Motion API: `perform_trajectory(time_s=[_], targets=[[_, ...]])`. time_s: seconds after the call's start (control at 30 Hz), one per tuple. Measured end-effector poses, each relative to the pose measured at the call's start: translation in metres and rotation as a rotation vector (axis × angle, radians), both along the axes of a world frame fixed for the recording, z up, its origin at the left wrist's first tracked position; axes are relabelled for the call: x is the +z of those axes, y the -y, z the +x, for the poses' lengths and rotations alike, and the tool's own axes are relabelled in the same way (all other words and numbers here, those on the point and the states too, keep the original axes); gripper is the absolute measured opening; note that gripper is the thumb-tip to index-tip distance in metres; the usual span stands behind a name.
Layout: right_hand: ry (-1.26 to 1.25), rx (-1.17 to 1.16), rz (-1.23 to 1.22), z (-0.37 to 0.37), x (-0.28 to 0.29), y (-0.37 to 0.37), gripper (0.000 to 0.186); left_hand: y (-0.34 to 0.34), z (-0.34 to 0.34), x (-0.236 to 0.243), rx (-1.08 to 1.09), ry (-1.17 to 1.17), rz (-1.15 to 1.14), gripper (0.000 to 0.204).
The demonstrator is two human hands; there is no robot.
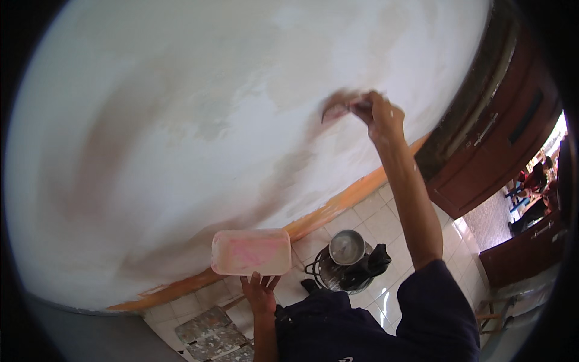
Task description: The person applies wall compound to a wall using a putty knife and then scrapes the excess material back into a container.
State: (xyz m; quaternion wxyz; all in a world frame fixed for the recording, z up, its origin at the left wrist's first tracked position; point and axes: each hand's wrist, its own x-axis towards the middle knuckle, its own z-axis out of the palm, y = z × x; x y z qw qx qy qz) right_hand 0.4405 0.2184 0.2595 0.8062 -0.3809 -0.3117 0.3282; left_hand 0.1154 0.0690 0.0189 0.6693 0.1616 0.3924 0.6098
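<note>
My left hand (260, 294) holds up a shallow pinkish plastic tub (225, 252) by its near edge, with thumb and fingers against its rim and underside. Pale paste with pink streaks lies in the tub. Stretched out ahead and to the right, my right hand (383, 114) is closed round a scraper (336, 111) whose edge meets the wall or comes very close to it; motion blurs the tool. White and grey-beige patches of filler cover the wall (241, 72), and shadows of my arms fall across it.
An orange band (338, 202) runs along the wall's foot. Below on the tiled floor (371, 211), a metal pot (347, 247) rests on a round dark stand beside black cloth. A paint-spattered wooden stool (211, 332) is at lower left. Brown doors (488, 139) stand right, with people beyond.
</note>
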Motion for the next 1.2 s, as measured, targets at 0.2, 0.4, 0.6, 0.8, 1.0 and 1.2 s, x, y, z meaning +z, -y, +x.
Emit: perform_trajectory(time_s=[0.2, 0.4, 0.6, 0.8, 1.0, 1.2], targets=[[-0.015, -0.103, -0.071, 0.013, -0.01, 0.038, 0.015, 0.003, -0.001, -0.005, -0.031, -0.057, 0.016, 0.055], [-0.007, -0.119, -0.261, 0.011, -0.07, 0.063, 0.025, 0.003, 0.008, 0.006, -0.044, -0.078, 0.056, 0.054], [-0.07, -0.093, -0.059, -0.01, 0.029, 0.005, 0.017, 0.003, -0.001, -0.006, -0.055, -0.101, 0.028, 0.053], [-0.016, -0.169, -0.049, -0.005, -0.007, 0.08, 0.021, 0.003, 0.005, -0.003, -0.04, -0.082, 0.024, 0.052], [-0.132, -0.212, -0.341, -0.012, -0.095, 0.067, 0.022, 0.002, 0.003, -0.005, -0.022, -0.054, 0.017, 0.05], [0.058, -0.083, -0.069, 0.003, -0.018, -0.015, 0.019, 0.001, 0.005, -0.002, -0.024, -0.019, 0.019, 0.058]])
